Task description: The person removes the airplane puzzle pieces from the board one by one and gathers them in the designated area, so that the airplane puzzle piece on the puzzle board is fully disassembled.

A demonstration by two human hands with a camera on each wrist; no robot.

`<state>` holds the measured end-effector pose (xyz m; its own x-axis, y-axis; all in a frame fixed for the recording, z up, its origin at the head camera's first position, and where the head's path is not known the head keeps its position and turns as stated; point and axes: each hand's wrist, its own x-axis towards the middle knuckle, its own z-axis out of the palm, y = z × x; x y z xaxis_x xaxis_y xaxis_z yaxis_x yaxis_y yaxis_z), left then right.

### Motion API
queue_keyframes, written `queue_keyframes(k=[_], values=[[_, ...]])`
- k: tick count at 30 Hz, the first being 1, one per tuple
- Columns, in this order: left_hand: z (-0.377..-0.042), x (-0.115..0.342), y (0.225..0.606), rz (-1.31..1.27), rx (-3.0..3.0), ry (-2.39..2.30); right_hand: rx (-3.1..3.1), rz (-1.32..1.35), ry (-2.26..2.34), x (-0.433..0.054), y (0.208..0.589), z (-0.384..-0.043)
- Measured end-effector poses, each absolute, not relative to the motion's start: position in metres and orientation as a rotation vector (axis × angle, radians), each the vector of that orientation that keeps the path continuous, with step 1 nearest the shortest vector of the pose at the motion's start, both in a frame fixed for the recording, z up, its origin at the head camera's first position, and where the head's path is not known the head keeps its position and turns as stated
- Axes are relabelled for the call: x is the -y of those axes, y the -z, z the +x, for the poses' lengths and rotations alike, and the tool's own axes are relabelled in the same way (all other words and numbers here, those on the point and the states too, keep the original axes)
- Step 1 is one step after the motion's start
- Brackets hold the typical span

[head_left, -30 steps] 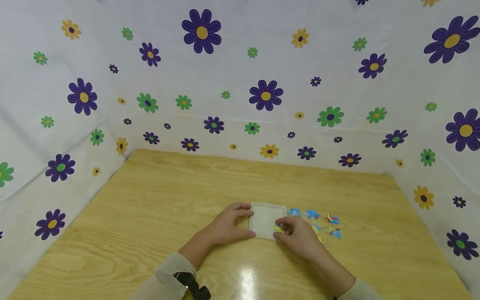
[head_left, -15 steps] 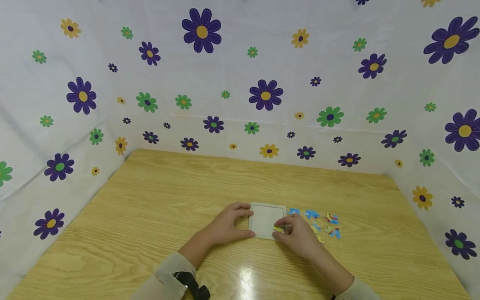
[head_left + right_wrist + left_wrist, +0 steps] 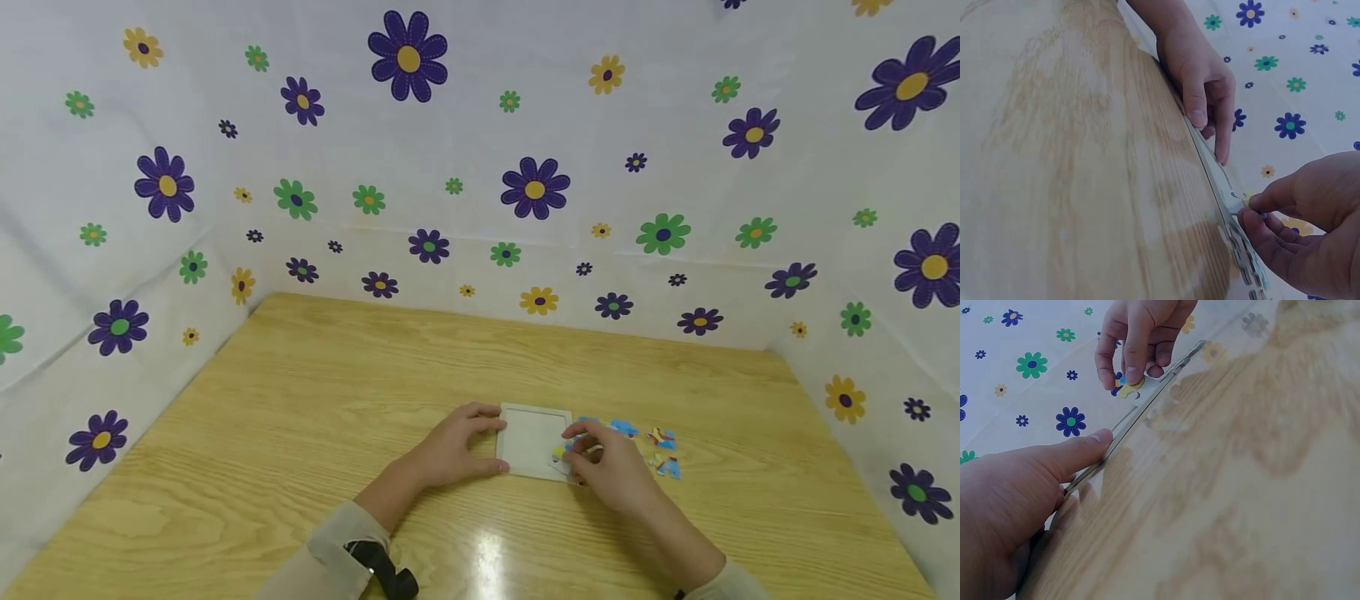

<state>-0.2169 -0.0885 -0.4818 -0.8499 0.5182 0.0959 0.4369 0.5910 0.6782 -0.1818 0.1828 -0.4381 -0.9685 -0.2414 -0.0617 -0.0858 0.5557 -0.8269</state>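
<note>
A pale square puzzle tray (image 3: 525,442) with a raised rim lies on the wooden table. My left hand (image 3: 457,448) holds its left side, thumb near the front corner and index finger near the back one. Between thumb and fingers, my right hand (image 3: 611,468) pinches a small jigsaw piece (image 3: 1129,390), mostly yellow with some blue, over the tray's front right corner. The piece looks tilted in the left wrist view. Blue, yellow and red loose jigsaw pieces (image 3: 663,437) lie just right of the tray, some hidden behind my right hand.
The wooden table (image 3: 337,375) spreads out around the tray. A white cloth (image 3: 450,125) with printed flowers hangs along its back and sides. A black strap with a camera (image 3: 382,571) sits on my left wrist.
My right hand has shifted slightly right with the jigsaw piece and tipped it up from the tray's front right corner. The left hand stays on the tray. The head view has shifted a little.
</note>
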Motion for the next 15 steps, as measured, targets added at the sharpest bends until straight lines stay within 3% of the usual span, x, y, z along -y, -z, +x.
queue_keyframes(k=[15], values=[[-0.216, 0.088, 0.479, 0.822, -2.71, -1.097, -2.237, -0.15, 1.647, -0.221, 0.432, -0.175]])
